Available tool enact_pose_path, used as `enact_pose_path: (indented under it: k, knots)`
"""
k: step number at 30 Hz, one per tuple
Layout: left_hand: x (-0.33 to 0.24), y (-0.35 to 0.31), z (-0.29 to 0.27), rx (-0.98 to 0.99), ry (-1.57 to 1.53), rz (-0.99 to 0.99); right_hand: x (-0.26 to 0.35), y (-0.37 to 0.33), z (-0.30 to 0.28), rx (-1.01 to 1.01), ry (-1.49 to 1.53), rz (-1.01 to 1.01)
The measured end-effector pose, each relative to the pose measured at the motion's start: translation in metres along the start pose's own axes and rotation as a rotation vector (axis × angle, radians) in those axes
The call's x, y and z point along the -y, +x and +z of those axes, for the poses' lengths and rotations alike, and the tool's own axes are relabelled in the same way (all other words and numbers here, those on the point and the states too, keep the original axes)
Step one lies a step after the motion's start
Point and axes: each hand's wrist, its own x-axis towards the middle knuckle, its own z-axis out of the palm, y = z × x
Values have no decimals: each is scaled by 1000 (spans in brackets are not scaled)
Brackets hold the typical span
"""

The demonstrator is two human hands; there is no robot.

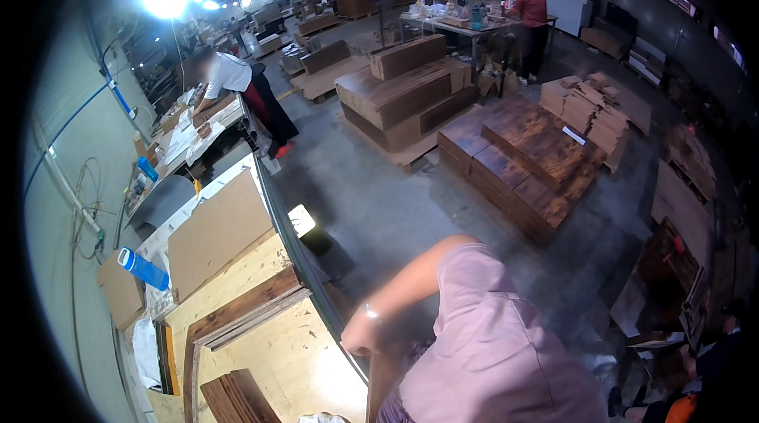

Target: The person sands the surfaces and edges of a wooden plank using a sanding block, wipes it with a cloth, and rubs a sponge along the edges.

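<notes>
My right arm, in a pink sleeve, bends back toward the table. My right hand (360,338), below a light wristband, is at the table's edge with its fingers curled. It appears to grip the top of a brown wooden board (382,383), though the fingers are partly hidden. My left hand is out of sight. On the yellowish tabletop (277,360) beside the hand lies a brown wooden frame (237,308). Several dark brown wooden strips (239,398) lie bunched inside it. Crumpled white plastic (322,418) shows at the lower edge.
A blue bottle (144,269) and a flat brown sheet (220,235) lie farther along the table. Stacked dark panels (506,174) and brown boxes (407,95) stand on the floor ahead. One person (237,79) leans over a far-left bench; another in red (531,16) stands behind.
</notes>
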Motion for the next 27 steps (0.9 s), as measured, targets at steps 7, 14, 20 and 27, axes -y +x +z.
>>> enact_pose_path:
  k: [7, 14, 20, 27]
  knots:
    - [-2, 7, 1, 21, -2, 21, -13, -13, 6, 14, 235, 116]
    - [0, 11, 1, 29, -8, 20, -11, -32, 14, -124, 751, 174]
    - [-5, 22, 1, 54, -2, 50, -44, -8, 36, -166, 684, 98]
    - [-7, 30, 2, 80, 1, 69, -57, 5, 39, -84, 827, 109]
